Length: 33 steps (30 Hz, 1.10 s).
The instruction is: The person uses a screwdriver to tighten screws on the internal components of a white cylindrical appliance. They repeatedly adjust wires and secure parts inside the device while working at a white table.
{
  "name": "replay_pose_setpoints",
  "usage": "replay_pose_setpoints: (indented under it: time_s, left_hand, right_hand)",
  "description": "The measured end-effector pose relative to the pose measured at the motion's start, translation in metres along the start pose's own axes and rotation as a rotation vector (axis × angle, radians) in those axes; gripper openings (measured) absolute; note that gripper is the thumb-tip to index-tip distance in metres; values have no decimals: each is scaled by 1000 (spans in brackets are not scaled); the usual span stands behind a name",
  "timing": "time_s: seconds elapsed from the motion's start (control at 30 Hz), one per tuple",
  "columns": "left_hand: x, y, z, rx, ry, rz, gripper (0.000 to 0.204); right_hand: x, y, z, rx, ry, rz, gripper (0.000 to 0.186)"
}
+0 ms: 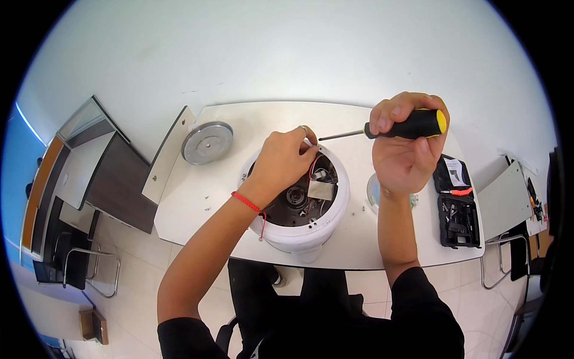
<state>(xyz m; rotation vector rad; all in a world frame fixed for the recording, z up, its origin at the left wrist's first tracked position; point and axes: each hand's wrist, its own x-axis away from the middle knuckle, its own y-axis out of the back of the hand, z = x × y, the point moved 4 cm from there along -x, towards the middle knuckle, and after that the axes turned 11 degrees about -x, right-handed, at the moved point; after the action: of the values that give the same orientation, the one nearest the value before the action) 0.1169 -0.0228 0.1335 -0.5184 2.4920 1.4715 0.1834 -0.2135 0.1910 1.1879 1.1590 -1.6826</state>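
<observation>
"Head view: how does your screwdriver (pixel 412 125) lie from the white pot (pixel 327 222)?"

"Sideways, by the pot's far rim: handle out to its right, clasped in your right hand (pixel 409 146), tip pointing left, seemingly just beside your left fingertips (pixel 312 148)."

"Which hand is nearer the pot?"

"Your left hand (pixel 281 158), bent over that far rim, fingertips drawn together; whether they pinch anything, I cannot tell."
</observation>
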Motion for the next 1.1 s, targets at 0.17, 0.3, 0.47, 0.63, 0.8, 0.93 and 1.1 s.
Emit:
replay_pose_setpoints:
  time_s: [0.17,0.3,0.47,0.63,0.8,0.93,1.1]
  left_hand:
    - [0,0,-2,-11,2,13,18]
    - [0,-1,-1,-6,23,17,19]
    - [1,-1,-1,7,25,14,20]
    - [2,1,-2,-8,-6,-21,20]
    - [1,-1,-1,-9,-37,-9,19]
    - [1,-3,1,-2,-35,-24,19]
    - [0,-3,2,-27,-59,-33,20]
  right_hand:
    - [-1,2,1,13,45,8,47]
    - [-2,-2,-3,92,185,-123,40]
    - [-7,4,5,153,157,-160,33]
    - [-13,7,-5,723,-297,-62,14]
    - [-3,22,-32,1005,-913,377,13]
    - [11,33,-56,969,-1012,396,12]
    - [21,41,-74,896,-1043,423,10]
